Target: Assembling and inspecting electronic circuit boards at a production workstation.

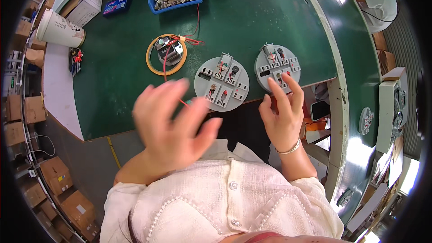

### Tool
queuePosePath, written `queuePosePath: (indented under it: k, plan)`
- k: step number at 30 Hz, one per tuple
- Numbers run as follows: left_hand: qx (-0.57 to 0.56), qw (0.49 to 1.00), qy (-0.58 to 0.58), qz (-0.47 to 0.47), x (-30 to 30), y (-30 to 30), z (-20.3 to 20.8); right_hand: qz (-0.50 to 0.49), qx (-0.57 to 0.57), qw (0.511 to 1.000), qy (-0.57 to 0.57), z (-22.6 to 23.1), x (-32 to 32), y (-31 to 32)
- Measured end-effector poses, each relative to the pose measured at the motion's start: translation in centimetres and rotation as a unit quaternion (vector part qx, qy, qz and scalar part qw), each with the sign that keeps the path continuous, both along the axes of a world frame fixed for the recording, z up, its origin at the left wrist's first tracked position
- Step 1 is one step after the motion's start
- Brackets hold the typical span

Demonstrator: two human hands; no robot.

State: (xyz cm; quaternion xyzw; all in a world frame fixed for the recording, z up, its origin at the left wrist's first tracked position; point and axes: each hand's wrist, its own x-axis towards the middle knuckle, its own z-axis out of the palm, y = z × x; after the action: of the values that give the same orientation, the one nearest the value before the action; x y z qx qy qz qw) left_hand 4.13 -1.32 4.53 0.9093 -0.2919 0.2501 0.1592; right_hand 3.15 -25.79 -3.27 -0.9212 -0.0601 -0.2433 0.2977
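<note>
My left hand [173,123], smeared by motion, hovers in front of the table edge with its thumb and fingers apart. A red wire [165,65] runs toward its fingers from a metal device [167,50] circled by an orange ring [149,65]. Between my hands lies a round grey disc [202,96] carrying small sockets and parts. At the near edge of a second similar disc [293,69] my right hand [283,117] has its fingers spread and slightly bent. Its fingertips overlap that disc; whether they touch it cannot be told.
Small metal parts fill a blue bin [176,9] at the back. A paper cup [60,28], a blue box [117,6] and a bundle of leads [75,61] are at the left. Beyond a pale rail [330,40], another person [375,6] sits at a second green table with another disc [366,121].
</note>
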Motion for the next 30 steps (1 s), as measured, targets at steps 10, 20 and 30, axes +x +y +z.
queuePosePath:
  k: [10,20,30]
  plan:
    - [-0.424,0.775,0.459,0.092,-1.5,1.1,-2.1,0.261,0.164,0.946,0.103,2.7,-0.5,3.6]
    - [-0.395,0.79,0.45,-0.131,2.2,-1.5,-1.4,0.235,0.207,0.948,0.052,3.0,1.6,4.0]
    - [-0.077,0.965,0.239,-0.071,3.8,-1.5,-4.9,0.13,0.179,0.966,0.137,2.7,4.4,2.3]
